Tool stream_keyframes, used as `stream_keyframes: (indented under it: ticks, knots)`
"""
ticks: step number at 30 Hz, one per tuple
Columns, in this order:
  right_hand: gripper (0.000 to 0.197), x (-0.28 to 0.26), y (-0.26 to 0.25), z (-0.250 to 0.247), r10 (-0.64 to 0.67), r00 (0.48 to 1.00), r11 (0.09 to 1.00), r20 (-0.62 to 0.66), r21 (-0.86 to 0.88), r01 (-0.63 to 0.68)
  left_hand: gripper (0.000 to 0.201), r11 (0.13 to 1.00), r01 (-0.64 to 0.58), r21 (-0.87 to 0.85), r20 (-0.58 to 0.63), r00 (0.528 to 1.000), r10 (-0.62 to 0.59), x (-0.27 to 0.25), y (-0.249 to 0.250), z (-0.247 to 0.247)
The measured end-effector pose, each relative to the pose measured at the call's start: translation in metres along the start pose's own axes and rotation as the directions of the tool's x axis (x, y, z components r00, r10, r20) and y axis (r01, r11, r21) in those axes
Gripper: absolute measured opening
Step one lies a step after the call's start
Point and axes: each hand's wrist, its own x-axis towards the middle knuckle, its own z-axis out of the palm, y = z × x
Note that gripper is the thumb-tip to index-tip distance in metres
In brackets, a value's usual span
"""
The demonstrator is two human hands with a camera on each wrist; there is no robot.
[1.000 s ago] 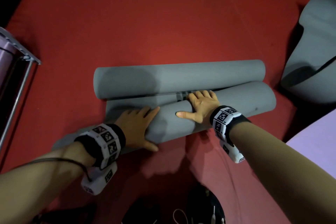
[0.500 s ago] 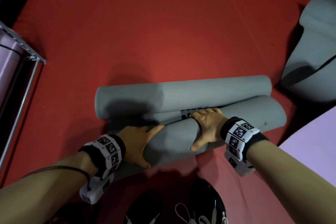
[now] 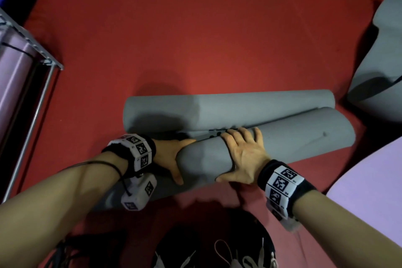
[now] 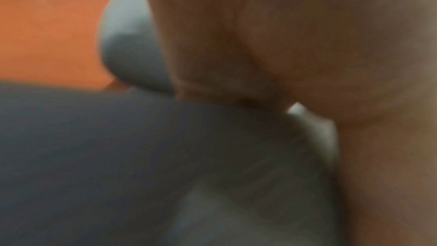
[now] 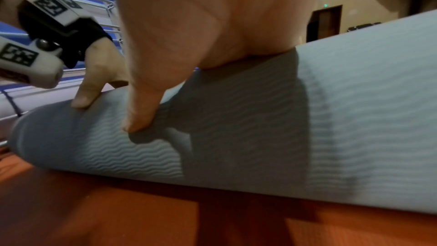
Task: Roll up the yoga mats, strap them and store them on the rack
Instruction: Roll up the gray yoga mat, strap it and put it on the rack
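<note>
A grey yoga mat lies on the red floor with a thin far roll (image 3: 228, 109) and a thicker near roll (image 3: 293, 137) side by side. A narrow flat strip with dark print shows between them. My right hand (image 3: 243, 154) lies spread flat over the top of the near roll, its thumb on the near side. My left hand (image 3: 171, 156) presses with straight fingers against the roll's left part, thumb down. In the right wrist view the mat's wavy ribbed surface (image 5: 260, 137) shows under my right thumb (image 5: 139, 111) and the left hand's thumb (image 5: 82, 96). The left wrist view is blurred.
A metal rack (image 3: 34, 50) stands at the left with a purple rolled mat (image 3: 13, 85) in it. A loosely folded grey mat (image 3: 380, 61) lies at the right. A purple mat (image 3: 369, 180) covers the lower right. Dark gear with white laces (image 3: 217, 250) lies near me.
The near roll has turned under my hands and closed up on the far roll. My right thumb has come down onto the near side. The left hand stays at the roll's left part.
</note>
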Motion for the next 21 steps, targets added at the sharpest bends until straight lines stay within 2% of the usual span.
stream_keyframes:
  ticks: [2,4,5,7,9,12,13,14,16,21]
  knots:
    - [0.125,-0.001,0.001,0.002,0.004,1.000,1.000,-0.006,0.010,-0.004,0.106,0.993,0.037,-0.113,-0.037,0.998,-0.042,0.002,0.003,-0.010]
    - [0.125,-0.007,-0.001,0.012,0.009,1.000,1.000,-0.017,0.014,-0.008,0.085,0.976,0.013,-0.217,-0.142,0.989,-0.045,0.004,0.011,-0.018]
    - [0.124,-0.011,-0.003,0.018,0.010,1.000,1.000,-0.030,0.016,-0.010,0.081,0.975,0.004,-0.222,-0.183,0.982,-0.046,0.007,0.014,-0.020]
    - [0.123,-0.019,-0.005,0.029,0.013,0.999,0.999,-0.050,0.038,-0.011,0.084,0.993,-0.016,-0.119,-0.260,0.966,-0.016,0.013,0.021,-0.019]
    - [0.121,-0.021,-0.005,0.035,0.027,0.994,0.998,-0.103,0.051,-0.022,0.090,1.000,-0.012,-0.027,-0.409,0.912,0.000,0.021,0.020,-0.018]
    - [0.122,-0.015,-0.002,0.033,0.023,0.992,0.999,-0.128,0.036,-0.018,0.095,0.980,-0.047,-0.193,-0.633,0.769,-0.088,0.028,0.020,-0.033]
    - [0.123,-0.012,0.001,0.030,0.017,0.994,0.999,-0.111,0.039,-0.013,0.093,0.966,-0.031,-0.257,-0.640,0.754,-0.146,0.029,0.021,-0.041]
    - [0.125,-0.009,0.003,0.027,0.005,0.996,0.999,-0.084,0.040,-0.001,0.090,0.957,0.011,-0.291,-0.608,0.770,-0.194,0.028,0.022,-0.049]
    - [0.126,-0.001,0.007,0.020,-0.023,0.998,0.998,-0.058,0.049,0.026,0.089,0.962,0.078,-0.260,-0.539,0.815,-0.212,0.027,0.023,-0.059]
    - [0.105,0.023,0.017,-0.011,-0.064,0.996,0.989,-0.066,0.126,0.072,0.088,0.977,0.060,-0.204,-0.495,0.855,-0.155,0.021,0.025,-0.069]
